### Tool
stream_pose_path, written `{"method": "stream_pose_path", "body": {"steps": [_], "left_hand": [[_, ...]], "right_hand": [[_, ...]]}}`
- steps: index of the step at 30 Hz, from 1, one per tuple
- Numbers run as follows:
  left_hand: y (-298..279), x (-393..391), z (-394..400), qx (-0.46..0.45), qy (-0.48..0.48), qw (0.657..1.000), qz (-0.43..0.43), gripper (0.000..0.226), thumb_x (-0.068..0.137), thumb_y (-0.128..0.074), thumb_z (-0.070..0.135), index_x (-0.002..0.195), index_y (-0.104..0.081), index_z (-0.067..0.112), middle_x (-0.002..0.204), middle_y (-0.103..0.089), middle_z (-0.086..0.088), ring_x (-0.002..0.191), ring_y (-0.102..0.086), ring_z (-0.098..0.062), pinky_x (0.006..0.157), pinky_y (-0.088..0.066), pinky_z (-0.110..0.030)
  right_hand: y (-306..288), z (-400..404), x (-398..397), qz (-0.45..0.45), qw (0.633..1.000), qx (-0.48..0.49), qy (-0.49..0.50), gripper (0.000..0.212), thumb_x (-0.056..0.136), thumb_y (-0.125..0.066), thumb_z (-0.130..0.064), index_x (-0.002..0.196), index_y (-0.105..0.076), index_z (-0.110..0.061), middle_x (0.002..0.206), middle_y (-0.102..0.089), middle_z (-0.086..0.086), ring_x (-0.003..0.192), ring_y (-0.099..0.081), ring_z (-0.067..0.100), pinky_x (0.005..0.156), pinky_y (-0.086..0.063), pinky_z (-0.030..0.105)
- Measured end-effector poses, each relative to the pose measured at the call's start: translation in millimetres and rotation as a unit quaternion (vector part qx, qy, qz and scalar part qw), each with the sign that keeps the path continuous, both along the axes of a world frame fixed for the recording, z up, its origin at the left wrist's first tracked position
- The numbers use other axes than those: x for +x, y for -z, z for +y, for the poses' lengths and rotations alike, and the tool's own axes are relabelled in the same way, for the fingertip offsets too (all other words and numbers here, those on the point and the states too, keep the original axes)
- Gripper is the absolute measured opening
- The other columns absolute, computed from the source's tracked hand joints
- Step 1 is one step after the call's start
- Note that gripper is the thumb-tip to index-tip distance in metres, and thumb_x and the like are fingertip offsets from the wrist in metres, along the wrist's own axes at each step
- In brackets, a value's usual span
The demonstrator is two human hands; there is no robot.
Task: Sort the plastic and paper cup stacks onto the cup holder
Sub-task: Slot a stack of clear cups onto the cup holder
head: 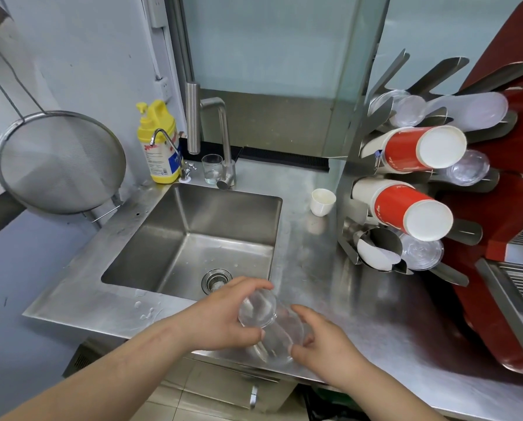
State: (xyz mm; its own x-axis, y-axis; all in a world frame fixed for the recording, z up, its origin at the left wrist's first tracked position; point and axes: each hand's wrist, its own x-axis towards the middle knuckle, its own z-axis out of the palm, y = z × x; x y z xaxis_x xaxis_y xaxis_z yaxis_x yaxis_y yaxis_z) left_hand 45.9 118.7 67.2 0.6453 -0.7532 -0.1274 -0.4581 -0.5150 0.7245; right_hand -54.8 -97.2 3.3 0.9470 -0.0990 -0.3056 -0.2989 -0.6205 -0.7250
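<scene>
Both hands hold a stack of clear plastic cups [268,323] over the counter's front edge, tilted with its base toward the sink. My left hand [220,317] grips the base end and my right hand [321,338] grips the wider rim end. At the right stands the steel cup holder [349,168]. Two red-and-white paper cup stacks [406,150] [406,208] lie in its left slots. Clear plastic cup stacks [406,109] [469,167] [421,252] and a frosted stack [479,112] fill other slots. A small white stack [375,255] sits in the lowest left slot.
A steel sink [193,235] lies left of my hands, with taps [220,138], a glass [212,168] and a yellow soap bottle [157,141] behind it. A small white cup [322,202] stands by the holder. A mesh strainer [60,162] hangs at left. A red machine [503,208] borders the right.
</scene>
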Motion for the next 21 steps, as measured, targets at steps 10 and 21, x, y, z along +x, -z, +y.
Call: {"method": "stream_pose_path", "body": {"steps": [10, 21], "left_hand": [[-50, -2, -31, -0.121, -0.012, 0.991, 0.048, 0.071, 0.069, -0.077, 0.039, 0.133, -0.044, 0.042, 0.128, -0.051, 0.020, 0.121, -0.048, 0.006, 0.089, -0.044, -0.012], [-135, -18, -76, -0.202, 0.076, 0.976, -0.010, 0.069, 0.061, -0.082, 0.037, 0.120, -0.051, 0.055, 0.117, -0.052, 0.016, 0.116, -0.054, -0.022, 0.088, -0.056, -0.037]], "right_hand": [[-66, -38, -31, -0.136, 0.990, 0.022, 0.021, 0.087, 0.070, -0.080, -0.024, 0.135, -0.029, -0.052, 0.132, -0.038, -0.027, 0.105, -0.052, -0.007, 0.092, -0.045, 0.013], [-130, -84, -64, -0.297, 0.953, 0.038, 0.057, 0.087, 0.066, -0.084, -0.010, 0.128, -0.045, -0.056, 0.129, -0.050, -0.027, 0.116, -0.057, 0.002, 0.091, -0.049, 0.015]]}}
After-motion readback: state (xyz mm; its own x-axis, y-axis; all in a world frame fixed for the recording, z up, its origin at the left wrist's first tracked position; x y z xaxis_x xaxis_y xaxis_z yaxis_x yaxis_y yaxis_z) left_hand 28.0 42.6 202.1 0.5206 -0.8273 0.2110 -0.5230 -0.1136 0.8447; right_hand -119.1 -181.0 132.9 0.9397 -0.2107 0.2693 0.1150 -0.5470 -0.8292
